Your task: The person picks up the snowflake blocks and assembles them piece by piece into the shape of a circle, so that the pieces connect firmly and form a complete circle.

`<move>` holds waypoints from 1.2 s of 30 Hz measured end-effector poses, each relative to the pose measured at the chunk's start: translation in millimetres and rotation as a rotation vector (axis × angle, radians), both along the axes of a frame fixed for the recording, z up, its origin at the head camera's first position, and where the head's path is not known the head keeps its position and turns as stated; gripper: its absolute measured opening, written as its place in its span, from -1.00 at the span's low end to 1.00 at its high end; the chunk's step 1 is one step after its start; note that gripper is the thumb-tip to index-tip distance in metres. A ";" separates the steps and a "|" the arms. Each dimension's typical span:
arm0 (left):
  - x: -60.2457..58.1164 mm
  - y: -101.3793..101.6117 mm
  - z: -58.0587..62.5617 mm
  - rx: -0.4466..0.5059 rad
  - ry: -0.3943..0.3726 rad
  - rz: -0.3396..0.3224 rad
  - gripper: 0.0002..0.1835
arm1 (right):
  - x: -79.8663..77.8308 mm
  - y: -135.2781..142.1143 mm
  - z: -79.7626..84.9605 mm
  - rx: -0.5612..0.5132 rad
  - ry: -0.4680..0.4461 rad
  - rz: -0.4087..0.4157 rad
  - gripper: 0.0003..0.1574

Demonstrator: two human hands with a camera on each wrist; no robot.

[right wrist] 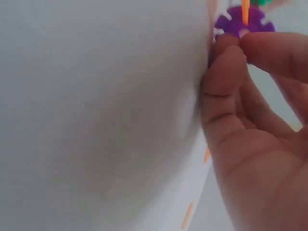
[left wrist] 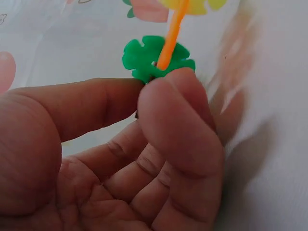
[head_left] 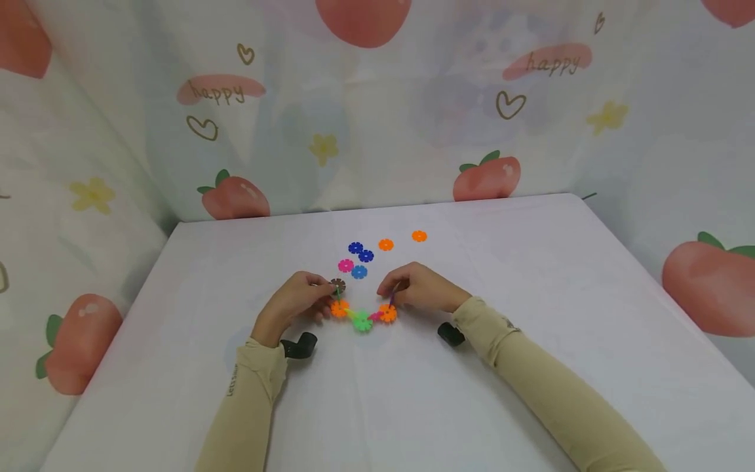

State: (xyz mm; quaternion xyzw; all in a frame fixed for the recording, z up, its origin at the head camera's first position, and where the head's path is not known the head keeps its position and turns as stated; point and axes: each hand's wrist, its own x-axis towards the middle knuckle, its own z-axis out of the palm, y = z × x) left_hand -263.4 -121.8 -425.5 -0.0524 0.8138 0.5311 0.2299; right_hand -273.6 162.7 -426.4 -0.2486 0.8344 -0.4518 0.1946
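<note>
A curved chain of slotted plastic flower discs hangs between my two hands in the head view. My left hand (head_left: 301, 295) pinches the brown disc (head_left: 338, 285) at the chain's left end; fingers mostly cover it in the left wrist view. Beside those fingertips is a green disc (left wrist: 149, 54), joined to an orange disc (head_left: 339, 309). Along the bottom of the curve come a yellow disc (head_left: 350, 314), a light green disc (head_left: 362, 321), a pink disc (head_left: 375, 316) and another orange disc (head_left: 387, 313). At the right end, my right hand (head_left: 426, 288) pinches a purple disc (right wrist: 245, 20) between thumb and fingers.
Loose discs lie flat beyond the hands: dark blue discs (head_left: 356, 248), a pink one (head_left: 345, 265), a lighter blue one (head_left: 359, 272) and two orange ones (head_left: 386, 244). White cloth covers the table (head_left: 366, 406). A printed curtain (head_left: 383, 118) stands behind it.
</note>
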 end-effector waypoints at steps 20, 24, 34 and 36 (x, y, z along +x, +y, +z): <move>-5.5 -6.5 -4.3 0.070 0.027 0.015 -0.76 | -63.7 -50.7 1.3 0.218 0.072 -0.114 -0.70; -5.0 -6.0 -2.6 0.077 0.038 0.020 -0.76 | -62.1 -55.5 0.4 0.231 0.149 -0.077 -0.73; -6.2 -6.3 -3.7 0.092 0.033 0.013 -0.77 | -59.7 -55.0 2.4 0.173 0.133 -0.087 -0.83; -6.1 -5.9 -4.2 0.095 0.035 0.010 -0.78 | -59.4 -53.7 2.2 0.128 0.098 -0.090 -0.83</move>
